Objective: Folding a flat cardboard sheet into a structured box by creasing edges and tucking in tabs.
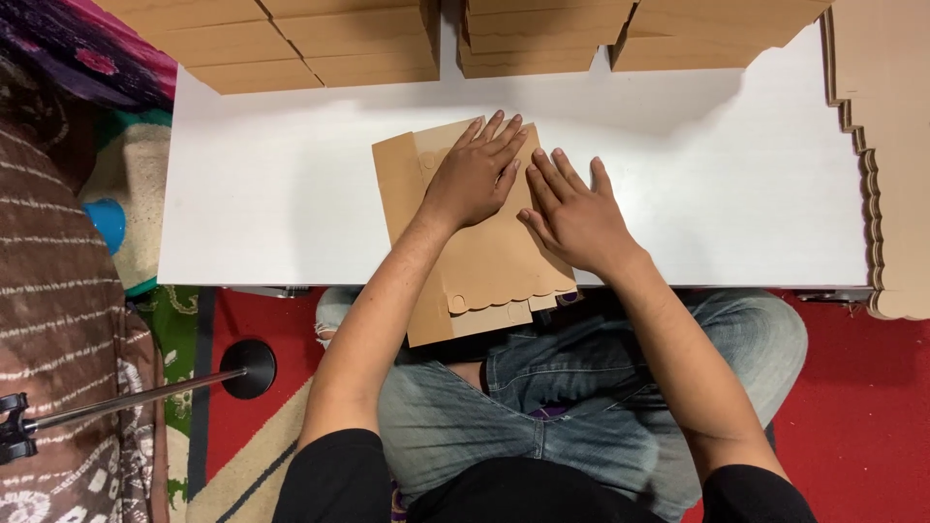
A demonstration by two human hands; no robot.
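A flat brown cardboard box blank (475, 261) with a scalloped near edge lies on the white table (271, 194), its near end hanging over the table's front edge above my lap. My left hand (477, 172) rests flat on the blank's far part, fingers spread and pointing away. My right hand (573, 213) lies flat beside it on the blank's right edge, fingers apart, partly on the table. Both palms press down; neither hand grips anything.
Stacks of folded brown cardboard (300, 44) line the table's far edge, with more stacks (542, 39) at the far middle. A pile of scalloped cardboard sheets (891, 155) stands at the right. A black stand base (247, 368) sits on the red carpet at left.
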